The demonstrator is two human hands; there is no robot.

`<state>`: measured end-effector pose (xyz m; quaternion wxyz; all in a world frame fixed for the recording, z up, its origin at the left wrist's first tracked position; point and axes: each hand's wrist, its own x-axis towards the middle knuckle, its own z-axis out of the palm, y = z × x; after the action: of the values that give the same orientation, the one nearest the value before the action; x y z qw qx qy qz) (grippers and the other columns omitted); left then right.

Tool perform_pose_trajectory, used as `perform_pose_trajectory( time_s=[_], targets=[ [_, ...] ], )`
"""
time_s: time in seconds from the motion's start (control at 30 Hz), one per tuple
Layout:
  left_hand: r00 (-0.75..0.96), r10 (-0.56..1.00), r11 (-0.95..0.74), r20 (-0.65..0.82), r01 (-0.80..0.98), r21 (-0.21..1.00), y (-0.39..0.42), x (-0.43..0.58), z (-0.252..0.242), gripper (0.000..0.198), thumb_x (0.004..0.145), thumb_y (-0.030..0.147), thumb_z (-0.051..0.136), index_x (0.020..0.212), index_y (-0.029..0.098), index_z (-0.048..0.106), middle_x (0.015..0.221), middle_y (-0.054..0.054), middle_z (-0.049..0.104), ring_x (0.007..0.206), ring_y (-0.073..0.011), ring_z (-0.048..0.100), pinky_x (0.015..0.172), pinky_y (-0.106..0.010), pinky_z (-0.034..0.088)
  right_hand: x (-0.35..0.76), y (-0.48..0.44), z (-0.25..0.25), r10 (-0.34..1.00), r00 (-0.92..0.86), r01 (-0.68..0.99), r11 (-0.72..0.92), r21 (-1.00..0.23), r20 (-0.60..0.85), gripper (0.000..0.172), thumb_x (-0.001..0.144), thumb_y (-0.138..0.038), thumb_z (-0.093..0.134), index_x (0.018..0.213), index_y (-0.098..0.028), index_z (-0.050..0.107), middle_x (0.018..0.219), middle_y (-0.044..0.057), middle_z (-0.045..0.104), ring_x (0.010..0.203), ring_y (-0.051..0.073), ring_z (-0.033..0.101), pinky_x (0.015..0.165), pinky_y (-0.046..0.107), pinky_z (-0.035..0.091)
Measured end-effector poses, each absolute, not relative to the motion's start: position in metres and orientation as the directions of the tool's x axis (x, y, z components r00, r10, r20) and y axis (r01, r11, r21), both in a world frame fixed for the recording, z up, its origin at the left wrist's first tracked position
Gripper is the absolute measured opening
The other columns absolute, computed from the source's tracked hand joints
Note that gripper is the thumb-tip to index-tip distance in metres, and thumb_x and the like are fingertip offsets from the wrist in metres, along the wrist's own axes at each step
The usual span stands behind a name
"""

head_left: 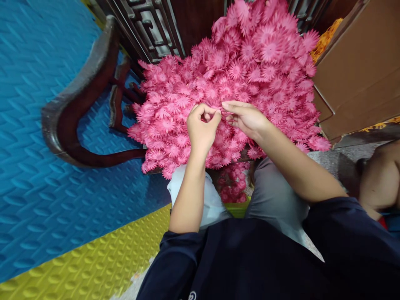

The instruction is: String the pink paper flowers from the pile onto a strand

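Note:
A big heap of pink paper flowers (243, 71) covers the surface in front of me. My left hand (201, 129) hovers over the near side of the heap, its fingers curled into a pinch on a small pink flower piece. My right hand (245, 118) meets it from the right, thumb and forefinger pressed on the same pink piece (218, 111). Both forearms reach out from dark blue sleeves over my grey trousers.
A dark wooden chair (78, 112) stands to the left on blue foam floor mats (37, 125), with yellow mats (103, 258) nearer me. A brown cardboard box (359, 66) sits at the right. More pink flowers (233, 183) lie between my knees. Another person's bare limb (379, 179) shows at far right.

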<state>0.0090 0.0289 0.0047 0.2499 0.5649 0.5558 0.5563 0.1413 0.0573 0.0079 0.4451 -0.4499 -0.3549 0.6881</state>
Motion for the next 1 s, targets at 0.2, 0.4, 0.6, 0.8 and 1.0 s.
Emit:
perform_pose_trajectory(
  time_s=[0.2, 0.4, 0.6, 0.8, 1.0],
  targets=[
    [-0.181, 0.975, -0.127, 0.128, 0.013, 0.992, 0.033, 0.005, 0.005, 0.024, 0.076, 0.02, 0.071, 0.059, 0.018, 0.055, 0.059, 0.004, 0.05, 0.056, -0.007, 0.044, 0.061, -0.023, 0.041, 0.145, 0.06, 0.007, 0.927, -0.237, -0.253, -0.349, -0.902, -0.292, 0.021, 0.072, -0.036, 0.076, 0.085, -0.021, 0.069, 0.076, -0.002, 0.066, 0.062, 0.006, 0.055, 0.067, 0.022, 0.049],
    [0.002, 0.987, 0.157, -0.162, -0.245, 0.957, 0.038, -0.005, 0.003, 0.03, 0.087, 0.042, 0.058, 0.066, 0.021, 0.056, 0.056, 0.001, 0.045, 0.046, -0.0077, 0.037, 0.048, -0.026, 0.038, 0.144, 0.057, 0.01, 0.931, -0.27, -0.247, -0.315, -0.916, -0.247, 0.023, 0.074, -0.038, 0.074, 0.089, -0.022, 0.068, 0.085, -0.001, 0.068, 0.069, 0.009, 0.058, 0.07, 0.025, 0.05],
    [-0.05, 0.986, 0.141, -0.159, -0.259, 0.955, 0.045, -0.014, -0.012, 0.035, 0.087, 0.051, 0.053, 0.067, 0.023, 0.055, 0.056, 0.001, 0.046, 0.048, -0.0089, 0.04, 0.051, -0.029, 0.038, 0.144, 0.061, 0.005, 0.952, -0.133, -0.271, -0.303, -0.914, -0.276, 0.012, 0.082, -0.03, 0.065, 0.091, -0.021, 0.067, 0.089, -0.002, 0.066, 0.062, 0.005, 0.051, 0.063, 0.023, 0.046],
    [-0.524, 0.844, 0.035, -0.113, -0.156, 0.987, 0.056, -0.028, -0.023, 0.042, 0.083, 0.064, 0.053, 0.079, 0.022, 0.048, 0.061, 0.004, 0.043, 0.053, -0.0083, 0.04, 0.052, -0.03, 0.029, 0.143, 0.062, 0.0, 0.976, -0.056, -0.202, -0.217, -0.955, -0.211, 0.019, 0.072, -0.036, 0.074, 0.081, -0.021, 0.066, 0.079, -0.003, 0.064, 0.06, 0.005, 0.048, 0.061, 0.021, 0.047],
    [-0.737, 0.665, -0.07, -0.119, -0.22, 0.973, 0.053, -0.022, 0.004, 0.019, 0.093, 0.012, 0.053, 0.079, 0.018, 0.042, 0.064, 0.006, 0.037, 0.053, -0.0019, 0.028, 0.055, -0.026, 0.027, 0.143, 0.062, 0.0, 0.978, -0.005, -0.177, -0.205, -0.963, -0.207, 0.015, 0.075, -0.034, 0.071, 0.074, -0.021, 0.065, 0.074, -0.003, 0.06, 0.062, 0.006, 0.051, 0.066, 0.024, 0.046]
  ],
)
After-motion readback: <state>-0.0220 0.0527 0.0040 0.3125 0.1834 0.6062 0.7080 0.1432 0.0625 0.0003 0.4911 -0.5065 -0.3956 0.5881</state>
